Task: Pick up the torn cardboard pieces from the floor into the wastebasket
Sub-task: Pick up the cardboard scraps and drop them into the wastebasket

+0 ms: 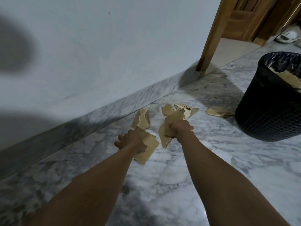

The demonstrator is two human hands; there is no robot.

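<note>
Cardboard pieces (150, 149) are gripped in the left hand (132, 141) and right hand (180, 129) — to be released only over the wastebasket (267, 115).

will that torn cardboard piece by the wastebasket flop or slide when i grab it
Probably fairly stiff: the cardboard piece lies flat, and pieces gripped in the right hand stick out unbent. Likely light, looking thin. It may skid on the glossy marble floor.

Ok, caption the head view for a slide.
Left grip and right grip each hold cardboard; more pieces lie on the floor near the wastebasket.
</note>
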